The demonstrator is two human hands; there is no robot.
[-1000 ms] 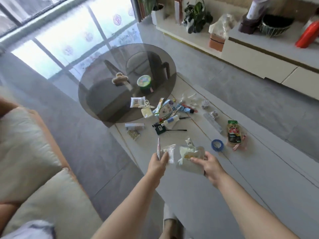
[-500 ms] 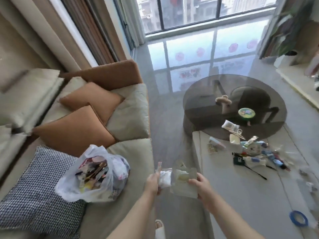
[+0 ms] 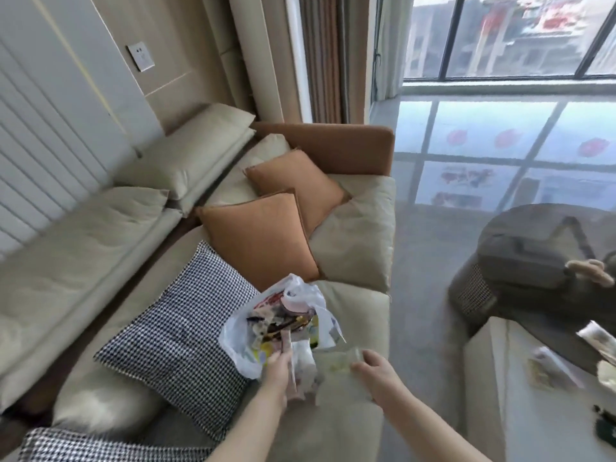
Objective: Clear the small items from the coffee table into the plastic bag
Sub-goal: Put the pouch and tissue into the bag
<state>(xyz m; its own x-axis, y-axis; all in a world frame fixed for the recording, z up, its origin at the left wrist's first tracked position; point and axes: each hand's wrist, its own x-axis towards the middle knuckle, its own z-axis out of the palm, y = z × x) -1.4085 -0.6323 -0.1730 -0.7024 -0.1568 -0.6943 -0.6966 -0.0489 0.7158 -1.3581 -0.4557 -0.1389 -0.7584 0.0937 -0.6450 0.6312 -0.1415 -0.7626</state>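
Sofa cushions are now filling the view as the left hand (image 3: pixel 278 370), its grip holding small packets (image 3: pixel 305 361), and the right hand (image 3: pixel 375 370), pinching a clear sachet (image 3: pixel 340 360), are arriving just beside the plastic bag (image 3: pixel 280 323), ready to drop them in.

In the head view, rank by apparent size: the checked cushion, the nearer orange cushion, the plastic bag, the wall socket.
1. Checked cushion and nearer orange cushion: too alike to split, and the checked one lies closer to the camera.
2. Plastic bag.
3. Wall socket, smallest, though also farthest away.
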